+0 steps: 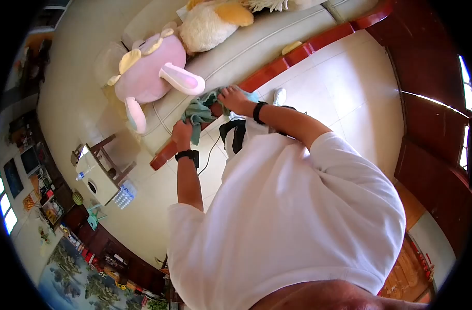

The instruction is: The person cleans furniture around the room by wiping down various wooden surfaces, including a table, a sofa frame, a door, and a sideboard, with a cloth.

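A grey-green cloth [199, 109] lies bunched over the red wooden edge [267, 72] of a pale padded seat. My left hand [182, 132] grips the cloth's near left end, fingers curled into it. To the right, my right hand [235, 99] holds another part of the same cloth against the wood, its fingers bent over the fabric. Between both hands a bit of dark red wood shows through. Dark bands circle both wrists. Fingertips are partly hidden in the folds.
A pink plush toy [151, 70] lies on the seat just beyond the cloth, with a cream plush toy [210, 28] behind it. At left stands a small table [96, 178] beside bottled water [124, 195]. A dark cable [209, 155] trails across the tiled floor [344, 98].
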Motion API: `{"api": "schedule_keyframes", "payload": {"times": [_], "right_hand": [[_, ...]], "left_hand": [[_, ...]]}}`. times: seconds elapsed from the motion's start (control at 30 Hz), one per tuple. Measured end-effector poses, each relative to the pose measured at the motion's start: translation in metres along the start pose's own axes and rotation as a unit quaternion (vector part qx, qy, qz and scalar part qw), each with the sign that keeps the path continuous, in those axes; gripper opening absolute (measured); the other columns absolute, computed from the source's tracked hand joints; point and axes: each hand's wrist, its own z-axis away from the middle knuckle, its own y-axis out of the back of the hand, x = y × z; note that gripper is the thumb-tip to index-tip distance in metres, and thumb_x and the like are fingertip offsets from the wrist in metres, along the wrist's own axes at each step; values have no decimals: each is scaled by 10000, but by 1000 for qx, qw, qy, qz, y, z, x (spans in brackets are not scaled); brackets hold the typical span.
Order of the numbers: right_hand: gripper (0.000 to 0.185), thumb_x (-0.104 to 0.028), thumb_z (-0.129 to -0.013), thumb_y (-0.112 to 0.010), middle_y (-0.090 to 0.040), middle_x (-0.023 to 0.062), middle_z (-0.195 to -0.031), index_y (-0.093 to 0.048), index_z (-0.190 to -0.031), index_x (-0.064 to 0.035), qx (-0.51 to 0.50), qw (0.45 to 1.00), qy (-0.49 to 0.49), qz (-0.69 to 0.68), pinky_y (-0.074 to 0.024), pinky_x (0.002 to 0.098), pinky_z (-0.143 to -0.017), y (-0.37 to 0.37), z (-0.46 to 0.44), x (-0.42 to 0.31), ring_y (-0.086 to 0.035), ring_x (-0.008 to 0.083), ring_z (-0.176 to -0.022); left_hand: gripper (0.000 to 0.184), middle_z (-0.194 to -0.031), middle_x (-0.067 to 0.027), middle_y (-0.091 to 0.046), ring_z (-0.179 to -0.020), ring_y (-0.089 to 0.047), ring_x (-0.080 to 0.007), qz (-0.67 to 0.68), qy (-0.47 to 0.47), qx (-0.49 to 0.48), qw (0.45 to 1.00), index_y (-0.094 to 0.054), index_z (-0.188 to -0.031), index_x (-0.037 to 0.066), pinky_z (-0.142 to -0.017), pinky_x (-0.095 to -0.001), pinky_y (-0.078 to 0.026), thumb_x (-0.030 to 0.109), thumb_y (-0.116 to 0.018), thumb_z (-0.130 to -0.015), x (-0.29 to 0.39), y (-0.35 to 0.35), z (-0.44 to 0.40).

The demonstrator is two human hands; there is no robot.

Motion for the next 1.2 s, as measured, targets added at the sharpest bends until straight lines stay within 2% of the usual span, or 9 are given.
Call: {"api": "schedule_keyframes", "payload": {"times": [0.1,0.17,0.33,0.4,0.53,0.73,1.03,1.13,1.2], "right_hand": [[444,-78,-730,-679,-560,150,-1107,-552,-1153,-113,-82,994,66,-43,-481,447,-927,32,-5,22,-588,363,-1048],[483,-37,-714,-657,-562,133,-1120,-560,-1179,-122,-159,949,137,-236,-481,429,-926,49,-5,75,-576,356,-1067],[450,-28,-753,-621,-561,103,-1163,-574,-1186,-143,-15,980,36,-194,-485,428,-919,69,51,170,-544,317,-1131],[313,-76,-799,-590,-563,90,-1175,-620,-1104,-135,39,980,160,-111,-488,408,-909,82,71,198,-538,289,-1145],[194,-200,-813,-585,-569,51,-1178,-654,-981,-130,13,992,121,22,-482,356,-882,134,89,262,-555,236,-1096],[267,-137,-806,-612,-541,64,-1268,-661,-1066,-108,6,989,-140,38,-456,389,-949,153,147,380,-491,241,-1223],[402,-224,-888,-508,-348,103,-1538,-637,-1237,-71,56,948,-308,58,-245,511,-1143,99,131,345,-234,251,-1463],[438,-226,-854,-541,-339,173,-1529,-633,-1229,-21,-43,953,-300,24,-240,505,-1146,104,126,329,-221,306,-1463],[659,-300,-796,-623,-279,203,-1551,-498,-1365,10,-71,956,-284,-22,-217,474,-1174,110,136,307,-175,334,-1478]], "left_hand": [[434,-973,-237,-687,-932,-652,-426,-37,-60,-26,997,-690,-977,12,-805,-502,-520,402,-505,-933,11,-5,-6],[436,-979,-240,-685,-932,-656,-419,-53,-76,-30,995,-693,-966,9,-801,-501,-525,392,-486,-939,42,-5,-2],[471,-960,-261,-679,-894,-657,-439,-45,-194,-68,978,-694,-970,18,-807,-529,-524,434,-475,-934,173,-15,4],[544,-1036,-300,-649,-975,-629,-448,-10,-250,-54,967,-667,-1036,3,-864,-530,-499,476,-409,-960,245,-21,16],[609,-1104,-304,-604,-1038,-569,-470,-35,-360,-11,932,-613,-1133,5,-912,-549,-449,530,-349,-976,353,-74,12],[418,-1058,-210,-542,-1010,-531,-419,77,-507,114,851,-593,-1021,39,-828,-566,-425,442,-507,-947,478,-62,45],[285,-981,-267,-621,-944,-572,-472,100,-565,-51,817,-597,-1007,20,-799,-548,-444,287,-535,-929,517,-68,-3],[296,-1033,-288,-626,-993,-571,-473,112,-510,-184,833,-597,-1058,-12,-839,-510,-471,235,-509,-920,503,-30,-2],[335,-1025,-286,-638,-1009,-578,-466,161,-492,-203,831,-596,-1071,-16,-843,-505,-474,270,-531,-908,477,-35,-6]]}}
